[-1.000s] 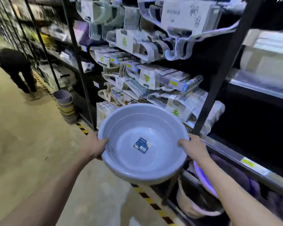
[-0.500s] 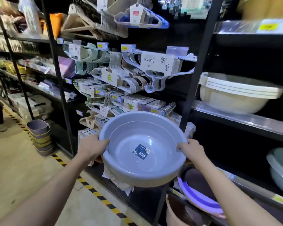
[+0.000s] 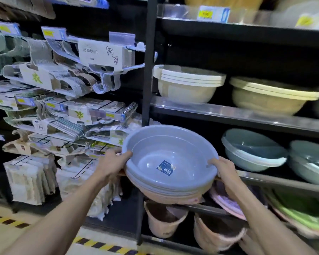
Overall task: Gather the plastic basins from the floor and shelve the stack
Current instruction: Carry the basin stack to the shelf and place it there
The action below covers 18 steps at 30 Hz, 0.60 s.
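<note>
Both hands' fingers clamped, basin stack rim

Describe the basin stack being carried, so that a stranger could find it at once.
Before the black shelf post, both hands hold one nested basin stack, left hand and right hand on opposite rims. Unlike the shelved basins, its grey-blue top basin bears a small dark label.

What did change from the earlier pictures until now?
The stack of grey-blue plastic basins was carried rightward, from in front of the hanger packs to the black basin shelves. The left hand and right hand kept gripping opposite rims; nothing was released.
</note>
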Motion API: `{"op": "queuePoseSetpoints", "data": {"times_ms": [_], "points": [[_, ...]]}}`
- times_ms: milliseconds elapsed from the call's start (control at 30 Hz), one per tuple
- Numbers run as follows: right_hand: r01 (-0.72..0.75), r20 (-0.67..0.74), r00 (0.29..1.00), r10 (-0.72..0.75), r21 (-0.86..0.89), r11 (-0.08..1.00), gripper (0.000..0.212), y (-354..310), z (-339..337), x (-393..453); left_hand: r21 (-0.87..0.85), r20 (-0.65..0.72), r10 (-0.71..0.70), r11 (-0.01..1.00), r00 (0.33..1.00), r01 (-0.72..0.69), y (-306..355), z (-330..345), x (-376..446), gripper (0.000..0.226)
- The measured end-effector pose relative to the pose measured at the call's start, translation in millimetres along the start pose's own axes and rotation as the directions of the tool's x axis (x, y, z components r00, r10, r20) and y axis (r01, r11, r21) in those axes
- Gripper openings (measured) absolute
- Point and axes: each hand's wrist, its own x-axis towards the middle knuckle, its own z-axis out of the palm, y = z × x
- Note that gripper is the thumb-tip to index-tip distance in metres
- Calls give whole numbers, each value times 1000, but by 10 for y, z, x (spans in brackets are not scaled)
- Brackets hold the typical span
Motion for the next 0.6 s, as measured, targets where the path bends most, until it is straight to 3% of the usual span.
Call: {"op": "queuePoseSetpoints", "data": {"times_ms": [100, 167, 300, 367, 467, 600], "points": [[4, -91, 996, 1, 53, 999, 24, 69, -403, 26, -21, 89, -7, 1000, 996, 9, 77, 429, 186, 28], [10, -134, 991, -2, 64, 998, 7, 119, -624, 49, -57, 159, 12, 998, 987, -3, 99, 699, 298, 34], [-14, -150, 988, 35, 133, 991, 26, 227, -914, 189, -161, 248, 19, 987, 968, 22, 141, 1171, 487, 35], [-25, -151, 987, 50, 160, 987, 26, 282, -974, 300, -181, 262, 12, 983, 965, 37, 152, 1347, 597, 36], [-22, -157, 986, 51, 182, 983, 9, 396, -990, 513, -216, 236, 5, 975, 972, 47, 101, 1544, 788, 38], [0, -133, 991, 27, 197, 980, 11, 558, -913, 787, -268, 179, 11, 963, 984, 38, -88, 1728, 1018, 14]]}}
